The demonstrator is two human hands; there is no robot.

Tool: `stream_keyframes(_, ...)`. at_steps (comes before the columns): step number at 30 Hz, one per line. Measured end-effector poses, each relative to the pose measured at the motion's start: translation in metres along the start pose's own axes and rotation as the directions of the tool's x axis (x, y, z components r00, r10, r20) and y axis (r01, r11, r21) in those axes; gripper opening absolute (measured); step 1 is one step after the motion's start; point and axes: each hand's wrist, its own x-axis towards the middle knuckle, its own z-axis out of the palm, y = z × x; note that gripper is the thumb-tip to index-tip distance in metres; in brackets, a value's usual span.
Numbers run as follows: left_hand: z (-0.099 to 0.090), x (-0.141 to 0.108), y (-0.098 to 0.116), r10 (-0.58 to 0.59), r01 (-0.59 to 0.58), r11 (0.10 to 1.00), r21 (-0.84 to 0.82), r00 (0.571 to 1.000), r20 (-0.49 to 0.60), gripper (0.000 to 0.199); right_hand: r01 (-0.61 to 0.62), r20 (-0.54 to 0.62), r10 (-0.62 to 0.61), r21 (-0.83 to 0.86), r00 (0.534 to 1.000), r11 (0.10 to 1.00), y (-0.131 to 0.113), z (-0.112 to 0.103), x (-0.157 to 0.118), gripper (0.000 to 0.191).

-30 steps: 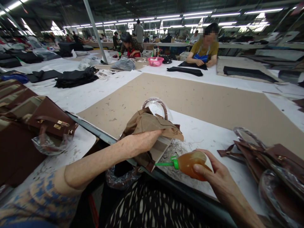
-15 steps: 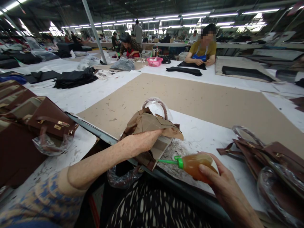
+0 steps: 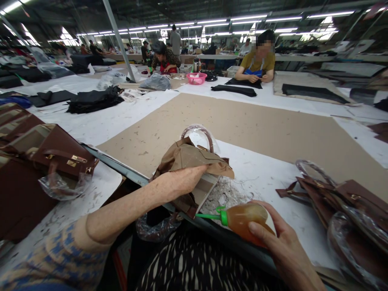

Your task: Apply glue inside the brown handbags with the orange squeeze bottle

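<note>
My left hand point(image 3: 184, 182) reaches under the loose tan lining of a brown handbag point(image 3: 176, 159); its fingers are hidden by the cloth. The bag lies at the table edge, with one plastic-wrapped handle point(image 3: 209, 137) standing up behind it and another wrapped handle point(image 3: 157, 228) hanging below the edge. In my right hand point(image 3: 279, 234) is a squeeze bottle point(image 3: 245, 220) of amber liquid, glue by its look, tilted on its side. Its green nozzle point(image 3: 209, 216) points left, and the tip is at the bag's lower corner, touching or very close.
Brown handbags point(image 3: 60, 161) stand at the left; more bags with wrapped handles point(image 3: 342, 206) lie at the right. A beige sheet point(image 3: 242, 121) covers the table's middle. Farther off are black fabric pieces point(image 3: 93, 99), a pink basin point(image 3: 196, 79) and co-workers point(image 3: 257, 60) across the table.
My right hand has brought the bottle slightly left and down, so the nozzle tip sits lower along the bag's corner. My left hand and the bag stay practically still.
</note>
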Motion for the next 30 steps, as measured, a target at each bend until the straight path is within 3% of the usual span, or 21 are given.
stream_keyframes(3, 0.003, 0.001, -0.001, -0.006, 0.007, 0.999, 0.049, 1.0, -0.024, 0.048, 0.101, -0.11, -0.115, -0.124, 0.987, 0.987, -0.009, -0.001, 0.001, 0.05)
stream_keyframes(6, 0.006, 0.005, -0.003, -0.039, 0.043, 0.997, 0.057, 0.997, -0.061, 0.044, 0.145, -0.141, -0.178, -0.217, 0.974, 0.965, -0.01, -0.002, 0.01, 0.052)
stream_keyframes(11, -0.002, 0.014, -0.003, -0.109, 0.109, 0.994, -0.003, 0.991, -0.08, 0.039, 0.242, -0.161, -0.36, -0.492, 0.919, 0.837, 0.007, -0.007, 0.035, 0.055)
stream_keyframes(14, -0.007, 0.019, -0.003, -0.143, 0.144, 0.99, 0.006, 0.986, -0.083, 0.038, 0.368, -0.121, -0.499, -0.533, 0.858, 0.762, 0.011, -0.007, 0.047, 0.049)
stream_keyframes(19, -0.013, 0.026, -0.011, -0.186, 0.179, 0.977, -0.113, 0.981, -0.05, 0.036, 0.561, -0.02, -0.693, -0.57, 0.721, 0.601, 0.003, -0.005, 0.056, 0.034)
stream_keyframes(24, -0.026, 0.034, -0.015, -0.25, 0.236, 0.95, -0.203, 0.967, -0.047, 0.036, 0.613, 0.105, -0.745, -0.649, 0.659, 0.451, 0.009, -0.01, 0.061, 0.041)
stream_keyframes(28, -0.034, 0.036, -0.017, -0.247, 0.231, 0.949, -0.217, 0.967, -0.054, 0.036, 0.625, 0.227, -0.801, -0.749, 0.554, 0.22, 0.013, -0.023, 0.063, 0.052)
stream_keyframes(30, -0.036, 0.035, -0.019, -0.255, 0.233, 0.948, -0.218, 0.964, -0.077, 0.034, 0.61, 0.227, -0.831, -0.776, 0.508, 0.161, 0.004, -0.035, 0.062, 0.05)
